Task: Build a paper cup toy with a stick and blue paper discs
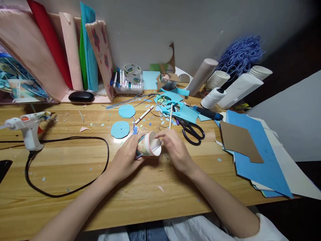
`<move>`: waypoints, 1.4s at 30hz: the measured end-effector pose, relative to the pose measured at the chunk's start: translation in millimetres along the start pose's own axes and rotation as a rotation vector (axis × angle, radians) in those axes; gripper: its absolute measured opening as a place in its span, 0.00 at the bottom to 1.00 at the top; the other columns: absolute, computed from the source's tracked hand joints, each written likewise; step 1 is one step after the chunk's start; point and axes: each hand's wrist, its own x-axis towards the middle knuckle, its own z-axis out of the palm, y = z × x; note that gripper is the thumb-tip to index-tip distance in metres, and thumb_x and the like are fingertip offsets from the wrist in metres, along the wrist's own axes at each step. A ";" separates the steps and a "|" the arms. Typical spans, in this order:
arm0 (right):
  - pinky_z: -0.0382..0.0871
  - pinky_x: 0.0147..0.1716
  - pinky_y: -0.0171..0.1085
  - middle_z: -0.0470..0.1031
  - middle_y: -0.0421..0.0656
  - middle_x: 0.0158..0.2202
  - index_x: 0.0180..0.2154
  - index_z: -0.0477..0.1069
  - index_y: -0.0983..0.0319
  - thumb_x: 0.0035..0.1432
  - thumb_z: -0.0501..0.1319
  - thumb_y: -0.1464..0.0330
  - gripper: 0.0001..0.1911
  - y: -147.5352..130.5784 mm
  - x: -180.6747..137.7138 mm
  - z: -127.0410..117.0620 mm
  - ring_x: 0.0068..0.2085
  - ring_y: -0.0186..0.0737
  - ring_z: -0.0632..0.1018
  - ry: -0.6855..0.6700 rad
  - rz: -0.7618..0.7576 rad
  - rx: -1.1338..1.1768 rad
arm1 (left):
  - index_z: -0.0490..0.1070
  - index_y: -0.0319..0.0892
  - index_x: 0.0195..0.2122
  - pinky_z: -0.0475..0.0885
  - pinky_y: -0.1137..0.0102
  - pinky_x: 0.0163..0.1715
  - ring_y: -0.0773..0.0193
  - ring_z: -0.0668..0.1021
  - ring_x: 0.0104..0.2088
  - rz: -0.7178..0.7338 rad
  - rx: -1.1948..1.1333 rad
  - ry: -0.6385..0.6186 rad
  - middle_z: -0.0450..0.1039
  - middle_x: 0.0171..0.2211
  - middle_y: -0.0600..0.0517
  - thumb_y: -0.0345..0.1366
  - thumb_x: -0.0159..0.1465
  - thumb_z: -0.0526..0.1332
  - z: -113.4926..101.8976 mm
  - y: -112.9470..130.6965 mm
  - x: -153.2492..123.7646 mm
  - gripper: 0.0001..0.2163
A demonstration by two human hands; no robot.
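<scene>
One paper cup (143,146) was in the left hand (129,150), above the middle of the table (75,211), tilted with its mouth toward the right hand (174,149). The left hand was wrapped around the cup's side. The right hand's fingers were bent narrow at the rim, beside one thin purple string (156,147) in the mouth; whether they gripped it, I could not tell.

Beyond the cup lay two blue discs (120,130), apart from each other, and one loose marker (144,114). To the right were one thin stick (171,116), one pair of black scissors (192,131) and one knife (208,113) with a blue-and-black handle, near a heap of blue scraps (173,100) too tangled to count. One white glue gun (31,130) stood at the left. At the back were one tape roll (132,73), one white spool (213,98) and two stacks of white cups (217,80). One brown cardboard piece (239,140) lay on one large blue sheet (265,164).
</scene>
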 end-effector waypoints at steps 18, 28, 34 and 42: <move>0.62 0.25 0.34 0.75 0.44 0.34 0.35 0.70 0.61 0.56 0.54 0.68 0.07 9.9 9.9 -31.0 0.27 0.34 0.71 0.181 0.354 0.201 | 0.54 0.45 0.52 0.66 0.61 0.49 0.57 0.68 0.51 -0.023 -0.027 0.243 0.63 0.50 0.45 0.23 0.51 0.58 -16.9 -25.8 1.1 0.27; 0.71 0.20 0.30 0.79 0.43 0.26 0.33 0.75 0.60 0.47 0.68 0.69 0.08 -17.7 -12.3 -31.0 0.26 0.37 0.79 0.047 0.203 0.931 | 0.56 0.43 0.49 0.69 0.63 0.45 0.58 0.73 0.46 -0.019 -0.024 0.523 0.65 0.45 0.47 0.31 0.49 0.67 -25.4 -32.4 0.9 0.29; 0.69 0.19 0.34 0.73 0.40 0.22 0.33 0.74 0.61 0.61 0.55 0.67 0.10 -27.7 -20.9 -19.5 0.23 0.35 0.76 0.500 -0.109 0.788 | 0.55 0.42 0.51 0.69 0.63 0.44 0.58 0.72 0.46 -0.084 -0.063 0.506 0.65 0.47 0.45 0.33 0.49 0.67 -15.4 -33.7 1.4 0.29; 0.59 0.18 0.37 0.68 0.39 0.15 0.28 0.74 0.61 0.62 0.51 0.61 0.18 -29.9 -23.4 -17.4 0.18 0.35 0.68 0.545 -0.266 0.747 | 0.59 0.42 0.48 0.68 0.61 0.45 0.57 0.72 0.46 -0.116 -0.187 0.421 0.65 0.46 0.45 0.32 0.48 0.67 -16.3 -26.6 3.2 0.27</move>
